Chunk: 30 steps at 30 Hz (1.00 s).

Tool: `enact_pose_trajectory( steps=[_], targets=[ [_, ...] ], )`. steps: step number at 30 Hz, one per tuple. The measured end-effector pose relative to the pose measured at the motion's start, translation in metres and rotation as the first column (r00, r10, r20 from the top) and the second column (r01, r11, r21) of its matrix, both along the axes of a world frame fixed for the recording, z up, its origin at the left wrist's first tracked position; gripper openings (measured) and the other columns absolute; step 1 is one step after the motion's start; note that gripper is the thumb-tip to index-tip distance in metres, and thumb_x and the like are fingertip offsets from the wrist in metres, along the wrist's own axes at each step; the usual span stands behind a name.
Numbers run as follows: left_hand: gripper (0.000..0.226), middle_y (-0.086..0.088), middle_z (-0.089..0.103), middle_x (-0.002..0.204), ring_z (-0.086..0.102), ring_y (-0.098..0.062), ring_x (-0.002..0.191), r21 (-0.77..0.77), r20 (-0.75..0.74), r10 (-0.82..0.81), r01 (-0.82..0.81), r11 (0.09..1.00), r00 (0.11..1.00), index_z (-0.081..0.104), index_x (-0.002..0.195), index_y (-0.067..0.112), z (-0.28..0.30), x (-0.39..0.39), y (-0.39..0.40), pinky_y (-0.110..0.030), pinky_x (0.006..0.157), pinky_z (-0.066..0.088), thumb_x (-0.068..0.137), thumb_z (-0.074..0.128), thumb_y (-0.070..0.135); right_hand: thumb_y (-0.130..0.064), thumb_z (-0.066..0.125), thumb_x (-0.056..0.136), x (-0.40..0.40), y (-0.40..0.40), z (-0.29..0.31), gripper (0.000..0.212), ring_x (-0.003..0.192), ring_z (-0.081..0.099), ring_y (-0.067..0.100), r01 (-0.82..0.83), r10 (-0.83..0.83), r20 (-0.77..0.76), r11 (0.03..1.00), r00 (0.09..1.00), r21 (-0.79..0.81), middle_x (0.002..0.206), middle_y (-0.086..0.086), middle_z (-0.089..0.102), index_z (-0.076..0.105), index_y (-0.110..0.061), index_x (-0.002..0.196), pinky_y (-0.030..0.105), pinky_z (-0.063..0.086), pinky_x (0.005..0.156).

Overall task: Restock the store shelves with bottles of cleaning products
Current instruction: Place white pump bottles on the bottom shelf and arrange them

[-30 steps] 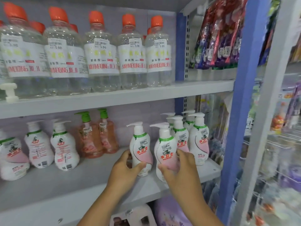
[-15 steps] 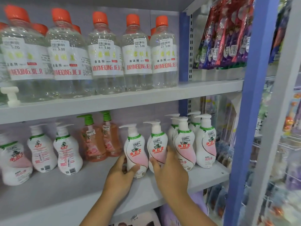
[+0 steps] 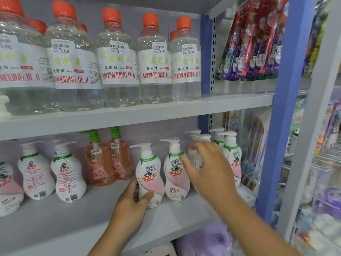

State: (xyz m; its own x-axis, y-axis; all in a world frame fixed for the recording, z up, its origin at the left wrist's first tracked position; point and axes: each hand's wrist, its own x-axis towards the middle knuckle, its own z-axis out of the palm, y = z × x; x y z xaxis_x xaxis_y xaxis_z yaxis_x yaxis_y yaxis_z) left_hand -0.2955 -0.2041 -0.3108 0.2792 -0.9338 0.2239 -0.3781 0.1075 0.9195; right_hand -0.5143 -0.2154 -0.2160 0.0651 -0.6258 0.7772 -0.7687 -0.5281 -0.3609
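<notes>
A white pump bottle (image 3: 149, 177) is gripped low down by the left hand (image 3: 132, 204), thumb across its front, fingers curled behind; it stands upright on the lower shelf (image 3: 55, 230). A second pump bottle (image 3: 175, 172) stands just right of it, below the fingertips of the right hand (image 3: 208, 169). Right hand is blurred, fingers spread, nothing seen held; more pump bottles (image 3: 231, 159) are partly hidden behind it.

Lower grey metal shelf (image 3: 88, 217): two white pump bottles with pink-and-white labels (image 3: 150, 174) stand upright near the front edge. Right of them, a cluster of matching white pump bottles (image 3: 231, 159). Left of them, further back, two translucent orange pump bottles with green pumps (image 3: 100, 159); beyond those, more white pump bottles (image 3: 68, 174). Upper grey metal shelf (image 3: 140, 115), above them: a row of clear orange-capped bottles (image 3: 118, 60).
</notes>
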Motion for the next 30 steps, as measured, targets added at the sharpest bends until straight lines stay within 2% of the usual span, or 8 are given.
enact_pose_trajectory(
  steps=[3,7,11,13,16,21,24,30],
  targets=[
    [0.034,0.011,0.074,0.108,0.069,-0.007,0.097,0.005,-0.022,-0.029,0.029,1.000,0.999,0.061,0.117,0.038,0.000,0.002,0.002,-0.019,0.078,0.050,0.092,0.072,0.020,-0.054,0.064,0.090,-0.011,-0.014,0.052,0.060,0.132,0.044,0.018,-0.018,0.021,-0.300,1.000,0.954,0.012,0.140,-0.004,0.057,0.053,-0.027,0.142,0.034,0.036,0.110],
    [0.037,0.013,0.073,0.110,0.069,-0.007,0.099,0.007,-0.041,-0.050,0.050,0.999,0.998,0.061,0.123,0.035,0.001,0.003,0.005,-0.021,0.079,0.051,0.091,0.073,0.020,-0.064,0.060,0.089,-0.005,-0.038,0.085,0.078,0.148,0.027,0.020,0.011,0.184,-0.597,0.951,0.781,0.307,0.159,-0.007,0.037,0.030,-0.036,0.155,0.032,0.020,0.121],
    [0.039,0.012,0.076,0.107,0.070,-0.003,0.095,-0.001,-0.077,-0.053,0.053,0.999,0.996,0.064,0.123,0.032,0.002,0.003,0.009,-0.020,0.081,0.052,0.089,0.076,0.018,-0.061,0.064,0.088,0.004,-0.053,0.105,0.064,0.129,0.048,0.014,0.033,0.327,-0.554,0.840,0.766,0.542,0.141,-0.018,0.053,0.045,-0.040,0.145,0.027,0.041,0.102],
    [0.039,0.013,0.076,0.107,0.070,0.000,0.094,-0.004,-0.082,-0.046,0.045,0.999,0.996,0.065,0.122,0.032,0.002,0.002,0.010,-0.019,0.080,0.052,0.087,0.077,0.018,-0.055,0.065,0.089,0.010,-0.061,0.108,0.045,0.111,0.058,0.016,0.028,0.361,-0.561,0.823,0.744,0.567,0.118,-0.015,0.061,0.058,-0.034,0.128,0.028,0.048,0.088],
    [0.040,0.013,0.076,0.107,0.070,-0.005,0.096,-0.005,-0.083,-0.040,0.039,0.999,0.996,0.065,0.120,0.033,0.003,0.002,0.010,-0.023,0.083,0.054,0.085,0.079,0.019,-0.048,0.066,0.091,0.015,-0.072,0.110,0.028,0.096,0.060,0.015,0.008,0.385,-0.572,0.824,0.724,0.566,0.096,-0.015,0.059,0.060,-0.029,0.110,0.027,0.048,0.074],
    [0.039,0.013,0.076,0.104,0.071,-0.007,0.096,-0.013,-0.067,-0.035,0.034,0.999,0.997,0.066,0.115,0.034,0.003,0.000,0.010,-0.023,0.083,0.054,0.083,0.081,0.017,-0.050,0.066,0.089,0.013,-0.083,0.113,0.044,0.103,0.060,0.016,-0.015,0.358,-0.559,0.851,0.748,0.524,0.118,-0.008,0.065,0.061,-0.029,0.127,0.032,0.052,0.091],
    [0.038,0.010,0.077,0.103,0.072,-0.008,0.093,-0.001,-0.060,-0.035,0.035,0.999,0.998,0.068,0.113,0.034,0.004,0.000,0.009,-0.024,0.083,0.056,0.082,0.081,0.018,-0.047,0.066,0.090,0.014,-0.087,0.115,0.046,0.105,0.059,0.017,-0.027,0.379,-0.535,0.834,0.755,0.551,0.121,-0.008,0.063,0.057,-0.030,0.132,0.033,0.050,0.096],
    [0.034,0.011,0.077,0.102,0.073,-0.006,0.090,0.002,-0.051,-0.045,0.045,0.999,0.998,0.068,0.111,0.035,0.005,0.000,0.008,-0.025,0.081,0.057,0.082,0.081,0.022,-0.046,0.069,0.088,0.013,-0.101,0.109,0.036,0.098,0.062,0.016,-0.050,0.412,-0.517,0.816,0.751,0.577,0.111,-0.006,0.067,0.066,-0.028,0.119,0.030,0.051,0.085]
  ],
)
